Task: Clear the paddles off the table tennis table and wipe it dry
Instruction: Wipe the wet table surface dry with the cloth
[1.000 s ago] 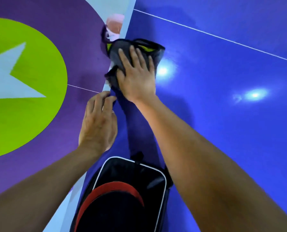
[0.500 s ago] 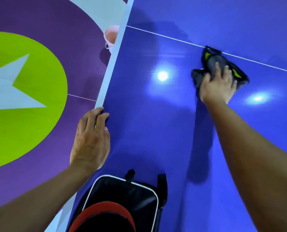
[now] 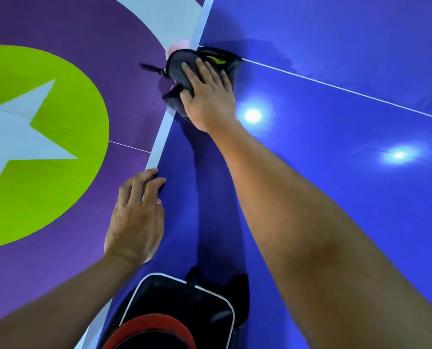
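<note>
The right hand (image 3: 210,99) has swept the grey cloth (image 3: 182,69) back from 2 o'clock to the blue surface's (image 3: 335,172) left edge at 12 o'clock. Its fingers lie flat and spread on the cloth, so wiping looks underway. The left hand (image 3: 137,217), relaxed, rests on the edge at 8 o'clock. No paddles show. The black bag (image 3: 179,306) at 6 o'clock is cut off, and a pink object (image 3: 182,43) sits mostly hidden behind the cloth.

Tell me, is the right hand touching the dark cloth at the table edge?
Touching. The head view shows the right hand pressed flat on the dark cloth, fingers spread across it, at the left edge of the table.
</note>
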The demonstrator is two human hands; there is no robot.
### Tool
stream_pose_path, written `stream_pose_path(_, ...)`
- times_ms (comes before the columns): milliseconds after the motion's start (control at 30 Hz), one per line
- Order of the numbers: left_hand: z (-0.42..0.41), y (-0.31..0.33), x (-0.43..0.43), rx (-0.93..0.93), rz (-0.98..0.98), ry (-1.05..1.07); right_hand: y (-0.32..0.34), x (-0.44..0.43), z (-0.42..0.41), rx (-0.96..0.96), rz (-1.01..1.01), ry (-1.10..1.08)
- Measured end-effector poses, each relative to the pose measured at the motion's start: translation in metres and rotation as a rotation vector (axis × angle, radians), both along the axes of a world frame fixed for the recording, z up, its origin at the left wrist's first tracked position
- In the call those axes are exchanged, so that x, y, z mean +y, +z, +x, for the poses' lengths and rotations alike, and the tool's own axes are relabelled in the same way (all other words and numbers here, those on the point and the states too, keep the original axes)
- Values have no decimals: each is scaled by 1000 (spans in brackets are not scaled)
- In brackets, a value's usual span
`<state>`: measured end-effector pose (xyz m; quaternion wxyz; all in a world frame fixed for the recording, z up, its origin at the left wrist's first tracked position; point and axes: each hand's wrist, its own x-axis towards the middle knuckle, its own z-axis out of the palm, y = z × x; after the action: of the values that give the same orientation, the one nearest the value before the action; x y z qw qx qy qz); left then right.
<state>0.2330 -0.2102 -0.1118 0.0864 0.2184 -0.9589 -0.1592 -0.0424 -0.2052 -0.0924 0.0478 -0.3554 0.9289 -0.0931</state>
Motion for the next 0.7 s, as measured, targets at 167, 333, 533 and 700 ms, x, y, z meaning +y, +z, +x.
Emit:
stream_pose_path(167, 0, 3, 1, 7, 7, 21, -8, 125, -53, 112, -46, -401)
stream_pose_path(333, 1, -2, 1, 27, 3, 21, -2, 173, -75, -9, -13, -866)
stream_pose_path(533, 3, -6, 0, 22, 4, 2, -8, 42, -30, 44, -12, -422)
stream_pose_path(700, 4, -6, -1, 20, 15, 0, -8, -25, 30, 30, -15, -85)
